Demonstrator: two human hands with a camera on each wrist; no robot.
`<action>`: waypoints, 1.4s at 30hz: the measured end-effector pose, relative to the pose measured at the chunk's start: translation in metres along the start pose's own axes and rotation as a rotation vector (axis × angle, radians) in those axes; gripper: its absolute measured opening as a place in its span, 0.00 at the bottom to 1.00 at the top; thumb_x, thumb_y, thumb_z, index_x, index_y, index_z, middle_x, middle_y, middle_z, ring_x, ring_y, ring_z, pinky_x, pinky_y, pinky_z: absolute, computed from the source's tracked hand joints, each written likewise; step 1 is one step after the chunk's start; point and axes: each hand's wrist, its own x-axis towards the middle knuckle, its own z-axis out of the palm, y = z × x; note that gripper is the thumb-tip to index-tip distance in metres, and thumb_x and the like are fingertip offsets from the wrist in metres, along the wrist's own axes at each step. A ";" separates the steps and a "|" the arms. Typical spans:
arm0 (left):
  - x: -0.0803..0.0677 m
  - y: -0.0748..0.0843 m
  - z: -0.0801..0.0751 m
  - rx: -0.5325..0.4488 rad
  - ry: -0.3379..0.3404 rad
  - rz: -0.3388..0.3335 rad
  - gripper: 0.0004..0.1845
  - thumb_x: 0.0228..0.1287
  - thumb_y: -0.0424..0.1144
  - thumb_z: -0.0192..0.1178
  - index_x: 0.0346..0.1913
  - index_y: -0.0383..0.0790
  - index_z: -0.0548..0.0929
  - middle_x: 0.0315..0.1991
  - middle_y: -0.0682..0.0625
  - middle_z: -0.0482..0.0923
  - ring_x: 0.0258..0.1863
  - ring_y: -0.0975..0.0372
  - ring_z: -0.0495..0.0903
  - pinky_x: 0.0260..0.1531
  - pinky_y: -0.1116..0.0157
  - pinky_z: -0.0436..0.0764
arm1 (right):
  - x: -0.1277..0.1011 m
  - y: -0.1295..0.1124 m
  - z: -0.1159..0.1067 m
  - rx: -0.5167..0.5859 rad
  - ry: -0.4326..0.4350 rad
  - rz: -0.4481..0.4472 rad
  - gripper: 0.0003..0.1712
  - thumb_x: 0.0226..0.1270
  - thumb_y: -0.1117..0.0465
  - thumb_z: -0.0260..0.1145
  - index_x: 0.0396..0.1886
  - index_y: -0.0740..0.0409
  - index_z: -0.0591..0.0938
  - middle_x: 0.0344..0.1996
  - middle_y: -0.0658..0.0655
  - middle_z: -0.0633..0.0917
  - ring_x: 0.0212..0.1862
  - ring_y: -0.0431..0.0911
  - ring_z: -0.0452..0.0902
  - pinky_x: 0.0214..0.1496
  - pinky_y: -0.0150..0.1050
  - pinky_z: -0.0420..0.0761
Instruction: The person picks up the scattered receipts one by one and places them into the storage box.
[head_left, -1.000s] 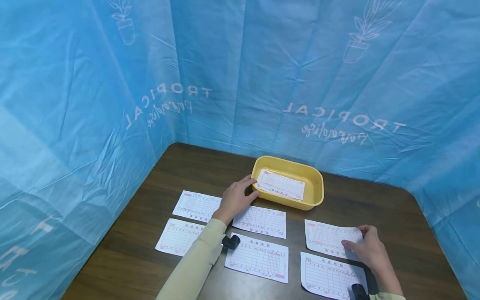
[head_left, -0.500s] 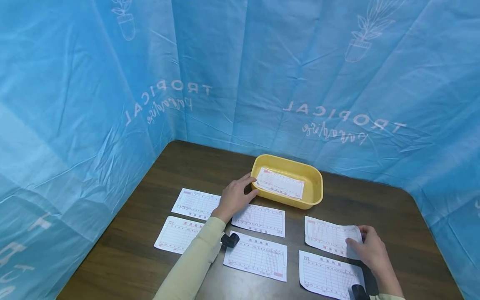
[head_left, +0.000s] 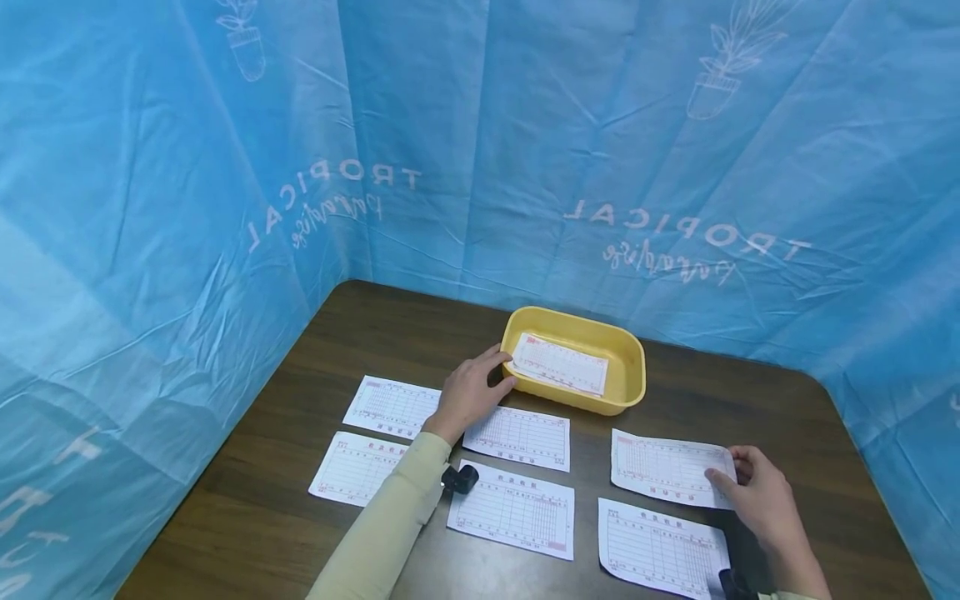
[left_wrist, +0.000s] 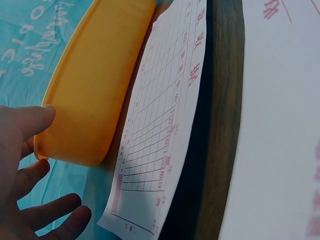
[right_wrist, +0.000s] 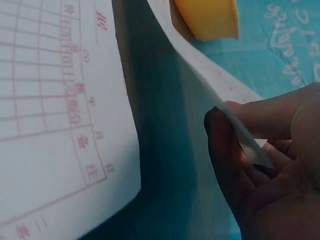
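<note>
My left hand (head_left: pixel 470 395) grips the left end of a yellow plastic basin (head_left: pixel 628 400) at its rim. A printed receipt slip (head_left: pixel 561 365) lies inside the basin. My right hand (head_left: pixel 767 493) pinches the right edge of another receipt slip (head_left: pixel 667 468) between thumb and fingers. In the right wrist view, this pinched slip (right_wrist: pixel 200 67) is bent and raised off the table at the held edge. Just nearer than it lies a further slip (head_left: pixel 660 546), flat on the table. The left wrist view shows the basin's outer wall (left_wrist: pixel 95 85) beside my left fingers.
Slips lie in rows on the dark wooden table (head_left: pixel 247 467): two at the left (head_left: pixel 393 407), partly covered by my left sleeve (head_left: pixel 382 517), and two in the middle (head_left: pixel 513 508). A blue curtain (head_left: pixel 525 150) hangs behind and at the sides.
My right hand has shifted right with the pinched slip, whose right edge has come up and moved rightward. The left hand stays at the basin, which stands still.
</note>
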 end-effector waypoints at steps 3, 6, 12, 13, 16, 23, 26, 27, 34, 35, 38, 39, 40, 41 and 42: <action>0.000 -0.001 0.000 0.002 0.004 0.001 0.25 0.66 0.57 0.57 0.64 0.58 0.75 0.71 0.57 0.61 0.65 0.53 0.66 0.58 0.45 0.68 | 0.000 0.001 -0.002 0.008 0.017 0.006 0.32 0.64 0.57 0.68 0.58 0.72 0.66 0.53 0.78 0.74 0.52 0.69 0.72 0.46 0.55 0.79; 0.001 -0.001 0.000 0.009 0.008 -0.001 0.25 0.66 0.57 0.57 0.64 0.58 0.75 0.71 0.58 0.61 0.65 0.53 0.67 0.58 0.45 0.68 | -0.001 0.001 -0.005 0.045 0.062 0.021 0.31 0.63 0.55 0.69 0.56 0.70 0.69 0.51 0.76 0.76 0.48 0.65 0.76 0.37 0.40 0.83; 0.001 0.002 0.000 0.000 0.000 -0.002 0.24 0.66 0.57 0.57 0.64 0.58 0.75 0.71 0.59 0.61 0.65 0.54 0.66 0.59 0.45 0.67 | -0.002 -0.002 -0.013 0.134 0.141 0.071 0.27 0.62 0.55 0.70 0.53 0.67 0.72 0.47 0.70 0.79 0.34 0.46 0.77 0.27 0.26 0.77; 0.001 0.002 0.000 0.000 -0.001 -0.002 0.24 0.66 0.57 0.57 0.64 0.59 0.75 0.71 0.59 0.61 0.65 0.54 0.66 0.59 0.45 0.67 | -0.001 -0.003 -0.014 0.142 0.145 0.077 0.27 0.62 0.55 0.70 0.52 0.67 0.72 0.46 0.69 0.80 0.32 0.44 0.76 0.27 0.26 0.77; 0.001 0.001 0.000 0.009 -0.006 0.001 0.24 0.66 0.58 0.57 0.64 0.59 0.75 0.71 0.60 0.60 0.65 0.54 0.66 0.59 0.45 0.67 | -0.001 -0.004 -0.016 0.169 0.159 0.092 0.26 0.62 0.55 0.71 0.52 0.66 0.72 0.44 0.67 0.81 0.30 0.39 0.76 0.27 0.25 0.77; 0.001 0.000 0.001 0.010 -0.005 0.006 0.25 0.66 0.58 0.57 0.64 0.59 0.75 0.71 0.60 0.60 0.65 0.54 0.66 0.59 0.47 0.68 | 0.001 -0.010 -0.018 0.250 0.178 0.123 0.26 0.61 0.55 0.71 0.51 0.64 0.73 0.37 0.53 0.83 0.30 0.37 0.76 0.29 0.24 0.77; 0.001 0.000 0.001 0.012 -0.002 0.008 0.24 0.66 0.58 0.57 0.64 0.59 0.75 0.71 0.61 0.60 0.65 0.55 0.66 0.59 0.48 0.68 | 0.002 -0.013 -0.020 0.291 0.186 0.135 0.26 0.60 0.54 0.72 0.51 0.63 0.73 0.33 0.46 0.82 0.30 0.37 0.77 0.30 0.24 0.78; 0.001 -0.001 0.000 0.014 -0.002 0.011 0.24 0.66 0.58 0.57 0.64 0.60 0.75 0.71 0.61 0.60 0.64 0.55 0.67 0.59 0.48 0.68 | 0.002 -0.014 -0.021 0.303 0.188 0.141 0.26 0.60 0.55 0.72 0.50 0.63 0.73 0.33 0.45 0.81 0.30 0.37 0.77 0.30 0.24 0.78; 0.001 -0.001 0.001 0.008 0.010 0.022 0.24 0.66 0.58 0.57 0.63 0.58 0.75 0.71 0.59 0.61 0.63 0.54 0.68 0.58 0.48 0.69 | 0.001 -0.015 -0.026 0.365 0.210 0.167 0.23 0.58 0.56 0.73 0.46 0.61 0.73 0.31 0.45 0.81 0.29 0.39 0.77 0.28 0.27 0.78; 0.001 -0.001 0.001 0.005 0.012 0.023 0.24 0.66 0.57 0.58 0.63 0.58 0.75 0.71 0.58 0.61 0.63 0.54 0.68 0.58 0.48 0.70 | 0.001 -0.015 -0.027 0.364 0.211 0.161 0.23 0.58 0.56 0.73 0.46 0.62 0.73 0.30 0.45 0.81 0.28 0.39 0.77 0.28 0.27 0.78; 0.001 -0.001 0.000 0.002 0.011 0.019 0.24 0.66 0.57 0.58 0.63 0.58 0.75 0.71 0.58 0.61 0.63 0.54 0.68 0.58 0.48 0.69 | -0.001 -0.015 -0.031 0.354 0.196 0.137 0.23 0.58 0.55 0.73 0.45 0.62 0.73 0.29 0.42 0.80 0.28 0.39 0.77 0.28 0.28 0.79; 0.001 -0.001 0.001 0.005 0.010 0.018 0.24 0.66 0.57 0.58 0.63 0.59 0.75 0.71 0.58 0.61 0.63 0.54 0.68 0.58 0.48 0.69 | -0.002 -0.015 -0.033 0.346 0.188 0.129 0.23 0.59 0.55 0.73 0.45 0.63 0.73 0.28 0.42 0.80 0.27 0.38 0.78 0.27 0.28 0.79; 0.001 -0.001 0.001 0.006 0.009 0.016 0.24 0.66 0.58 0.58 0.63 0.59 0.75 0.71 0.59 0.61 0.63 0.54 0.68 0.58 0.48 0.70 | -0.002 -0.015 -0.035 0.345 0.183 0.118 0.23 0.58 0.55 0.73 0.44 0.64 0.73 0.27 0.41 0.80 0.27 0.39 0.77 0.27 0.29 0.79; 0.001 -0.001 0.001 0.007 0.010 0.017 0.24 0.66 0.58 0.58 0.63 0.59 0.75 0.71 0.59 0.61 0.63 0.54 0.68 0.57 0.48 0.70 | -0.003 -0.015 -0.037 0.329 0.175 0.104 0.23 0.59 0.55 0.73 0.44 0.64 0.73 0.27 0.40 0.80 0.27 0.38 0.77 0.26 0.30 0.79; 0.001 0.000 0.001 0.011 0.008 0.018 0.24 0.66 0.58 0.57 0.63 0.59 0.75 0.71 0.59 0.61 0.63 0.54 0.68 0.57 0.48 0.70 | -0.004 -0.015 -0.040 0.311 0.169 0.089 0.24 0.59 0.54 0.73 0.44 0.64 0.74 0.27 0.39 0.80 0.26 0.38 0.77 0.26 0.31 0.79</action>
